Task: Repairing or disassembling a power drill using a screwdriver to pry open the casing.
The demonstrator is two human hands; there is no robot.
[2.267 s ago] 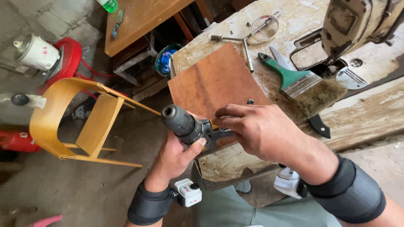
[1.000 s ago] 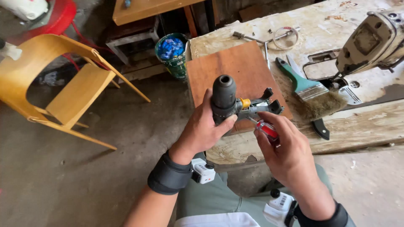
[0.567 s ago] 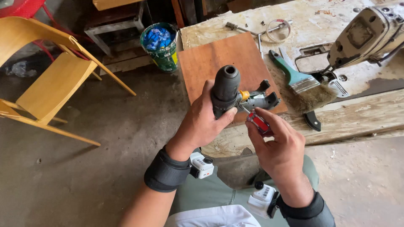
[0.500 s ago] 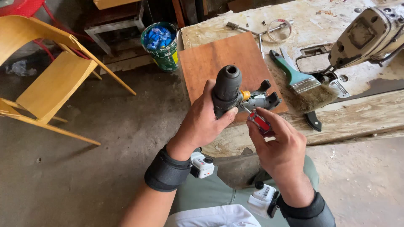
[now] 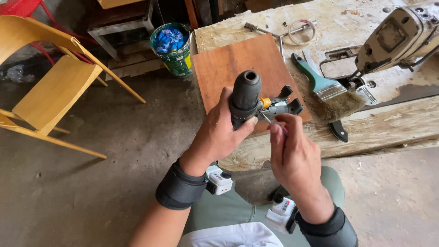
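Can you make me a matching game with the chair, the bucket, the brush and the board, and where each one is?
Things:
1. wooden chair
2. green bucket
3. paintbrush
4. brown board

Places:
A. flat on the workbench, behind the left hand
B. on the floor, far left
C. on the bench, right of the board
D. on the floor by the bench corner, with blue bits inside

Pairs: 1-B, 2-D, 3-C, 4-A

A rough workshop — a worn, paint-flecked wooden desk (image 5: 366,137) strewn with a paintbrush (image 5: 327,89), a power-tool body (image 5: 398,39) and metal rods (image 5: 265,31), above a dusty concrete floor (image 5: 105,192) — plus a paint can (image 5: 173,50).
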